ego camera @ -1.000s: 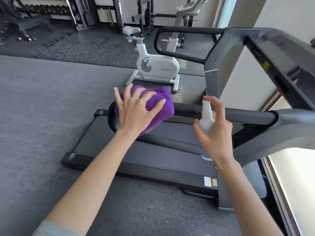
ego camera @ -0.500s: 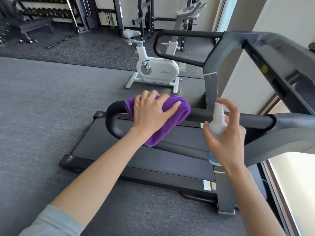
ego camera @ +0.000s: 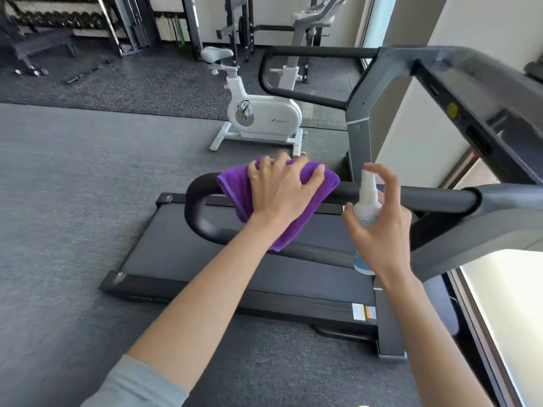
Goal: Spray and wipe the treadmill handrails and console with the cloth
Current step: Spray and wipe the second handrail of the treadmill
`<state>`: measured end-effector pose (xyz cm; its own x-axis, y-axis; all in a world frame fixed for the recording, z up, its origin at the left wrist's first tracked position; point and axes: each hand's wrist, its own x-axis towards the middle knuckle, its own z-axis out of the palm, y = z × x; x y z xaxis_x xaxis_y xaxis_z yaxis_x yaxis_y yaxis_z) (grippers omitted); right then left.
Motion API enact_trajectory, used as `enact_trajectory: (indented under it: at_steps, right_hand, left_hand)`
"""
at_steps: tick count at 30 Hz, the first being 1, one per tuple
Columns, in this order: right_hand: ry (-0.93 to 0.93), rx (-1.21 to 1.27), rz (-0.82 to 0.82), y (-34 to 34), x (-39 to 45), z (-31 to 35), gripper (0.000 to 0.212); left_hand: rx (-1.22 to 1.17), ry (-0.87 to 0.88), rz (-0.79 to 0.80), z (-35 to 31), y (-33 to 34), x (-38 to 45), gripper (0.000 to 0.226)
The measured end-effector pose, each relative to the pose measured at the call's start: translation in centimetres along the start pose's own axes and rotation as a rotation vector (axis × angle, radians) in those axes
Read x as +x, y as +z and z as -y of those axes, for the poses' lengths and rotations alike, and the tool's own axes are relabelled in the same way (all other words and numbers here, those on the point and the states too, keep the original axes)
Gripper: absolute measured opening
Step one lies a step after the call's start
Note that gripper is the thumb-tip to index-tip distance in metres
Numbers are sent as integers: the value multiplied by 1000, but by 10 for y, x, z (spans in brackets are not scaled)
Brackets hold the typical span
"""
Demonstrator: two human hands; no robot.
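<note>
A purple cloth [ego camera: 235,189] is draped over the near black handrail [ego camera: 426,196] of the treadmill. My left hand [ego camera: 282,189] lies on top of the cloth, its fingers curled over it and the rail. Just to the right, my right hand [ego camera: 379,227] holds a small white spray bottle [ego camera: 367,201] upright beside the rail, index finger raised above the nozzle. The far handrail [ego camera: 302,51] loops at the back. The grey console frame [ego camera: 476,92] rises at the right; its face is mostly out of view.
The treadmill deck [ego camera: 182,251] lies below the rail on grey carpet. A white exercise bike [ego camera: 258,118] stands behind it. Weight racks [ego camera: 58,19] line the back wall. A bright window [ego camera: 505,304] is at the lower right.
My left hand has slid the cloth to the right along the near handrail, away from the curved end. The right hand with the bottle has stayed close beside the rail.
</note>
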<state>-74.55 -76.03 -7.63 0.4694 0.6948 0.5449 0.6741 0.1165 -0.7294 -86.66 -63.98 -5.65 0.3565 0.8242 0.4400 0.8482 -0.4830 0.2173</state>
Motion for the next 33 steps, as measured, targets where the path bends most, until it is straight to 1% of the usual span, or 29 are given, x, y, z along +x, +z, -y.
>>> enact_trajectory:
  at_steps: [5,8,10,14,19,21,23,28,30,33]
  right_hand:
    - [54,-49,-28,-9,-7,-3,60]
    - [77,-95,-51,-26,-16,-12,61]
    - [72,-118,-82,-37,-21,-16,61]
    - [66,-110,-132,-48,-23,-22,60]
    - [42,-70,-153,-51,-17,-23,63]
    - [38,-67,-146,-58,-16,-24,61]
    - [27,-62,-147,-68,-16,-25,61]
    - [31,-68,-130,-95,-13,-36,62]
    - [43,-58,-123,-102,-12,-39,62]
    - [38,-32,-132,-110,-14,-44,62]
  left_hand:
    - [3,-4,-10,45,-14,-4,74]
    - [-23,-62,-58,73,-19,-5,80]
    - [-57,-97,-63,76,-18,-7,83]
    - [-25,-115,-44,41,-11,-12,81]
    - [-52,12,-65,-38,12,-15,63]
    - [-75,56,-55,-73,18,-16,61]
    - [-73,101,-67,-90,23,-17,63]
    - [-58,193,-88,-62,20,-16,75]
    - [-48,174,-103,-44,15,-17,76]
    - [-53,92,-135,-18,10,-19,75]
